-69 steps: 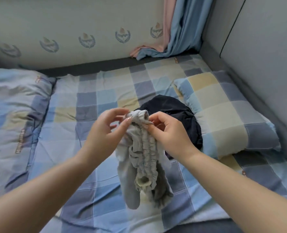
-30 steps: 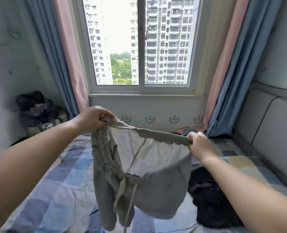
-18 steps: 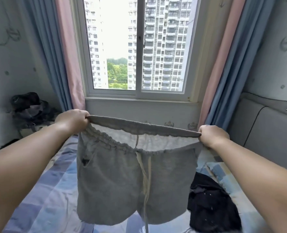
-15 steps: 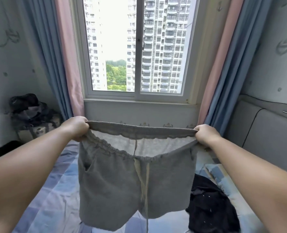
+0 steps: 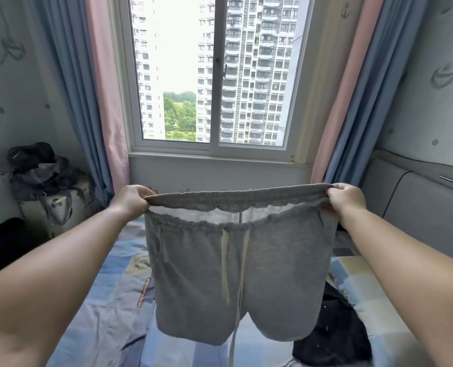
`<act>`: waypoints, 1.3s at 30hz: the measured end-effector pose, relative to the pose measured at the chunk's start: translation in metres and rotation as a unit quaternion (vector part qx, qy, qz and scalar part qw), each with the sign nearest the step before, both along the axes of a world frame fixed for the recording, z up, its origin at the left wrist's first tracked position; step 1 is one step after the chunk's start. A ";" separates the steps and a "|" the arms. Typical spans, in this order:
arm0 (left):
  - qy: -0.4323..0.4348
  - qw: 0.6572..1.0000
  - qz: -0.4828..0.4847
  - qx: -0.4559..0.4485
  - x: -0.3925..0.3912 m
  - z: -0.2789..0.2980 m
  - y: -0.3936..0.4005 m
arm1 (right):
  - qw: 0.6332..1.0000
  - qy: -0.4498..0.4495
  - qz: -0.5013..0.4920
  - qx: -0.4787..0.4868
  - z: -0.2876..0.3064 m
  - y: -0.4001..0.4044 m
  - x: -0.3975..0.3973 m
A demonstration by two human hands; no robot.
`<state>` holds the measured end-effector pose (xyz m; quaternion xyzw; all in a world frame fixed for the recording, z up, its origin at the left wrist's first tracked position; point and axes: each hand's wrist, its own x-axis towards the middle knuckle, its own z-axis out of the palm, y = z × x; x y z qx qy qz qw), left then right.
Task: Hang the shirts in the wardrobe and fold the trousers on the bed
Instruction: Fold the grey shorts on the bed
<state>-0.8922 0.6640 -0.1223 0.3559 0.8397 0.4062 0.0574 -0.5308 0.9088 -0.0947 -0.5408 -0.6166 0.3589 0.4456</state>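
Grey jersey shorts (image 5: 236, 282) hang in the air above the bed (image 5: 108, 313), waistband stretched level between both hands; the left hand (image 5: 132, 200) grasps one end, the right hand (image 5: 346, 198) the other, fingers curled over the elastic; the long axis runs side to side, legs dangling straight down, neither hand nearer; lowering them flat looks like the next move; a dark garment (image 5: 336, 332) lies on the checked sheet just to the right; a window (image 5: 217, 75) and curtains (image 5: 87, 88) stand beyond.
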 end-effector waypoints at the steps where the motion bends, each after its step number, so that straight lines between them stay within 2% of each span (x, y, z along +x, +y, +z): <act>1: 0.070 0.996 0.004 -0.052 -0.004 0.001 -0.006 | 1.000 -0.029 -0.008 0.003 -0.002 0.001 0.010; 2: 0.122 0.988 0.005 -0.096 -0.005 0.002 -0.010 | 0.997 -0.070 -0.011 0.005 -0.003 0.002 0.017; 3: 0.135 0.984 0.001 -0.115 -0.005 0.002 -0.012 | 0.993 -0.118 -0.007 0.009 -0.006 0.003 0.023; 4: 0.105 0.989 -0.013 -0.105 -0.005 0.001 -0.011 | 0.988 -0.157 -0.003 0.013 -0.008 0.004 0.027; 6: -0.057 0.998 -0.034 -0.014 0.002 -0.002 -0.005 | 0.984 -0.177 -0.005 0.007 -0.011 0.003 0.025; 8: -0.198 0.976 -0.028 0.081 0.005 -0.004 0.003 | 0.995 -0.098 0.010 -0.030 -0.015 0.002 0.020; 10: -0.260 0.957 -0.031 0.129 0.006 -0.009 0.009 | 0.997 -0.009 0.032 -0.068 -0.018 -0.002 0.016; 13: -0.315 0.936 -0.048 0.152 0.011 -0.019 0.009 | 0.992 0.066 0.052 -0.098 -0.028 -0.008 0.014; 16: -0.340 0.927 -0.048 0.151 0.016 -0.033 0.004 | 0.986 0.111 0.045 -0.118 -0.047 -0.010 0.017; 19: -0.342 0.929 -0.018 0.142 0.025 -0.053 -0.008 | 0.986 0.100 0.027 -0.131 -0.072 -0.020 0.025; 27: -0.390 0.903 -0.081 0.159 0.062 -0.092 -0.067 | 0.970 0.145 -0.008 -0.196 -0.126 -0.072 0.070; 32: -0.404 0.902 -0.016 0.150 0.103 -0.128 -0.126 | 0.968 0.130 0.014 -0.212 -0.158 -0.130 0.110; 39: -0.434 0.885 0.045 0.159 0.156 -0.146 -0.186 | 0.973 0.088 0.028 -0.210 -0.179 -0.190 0.160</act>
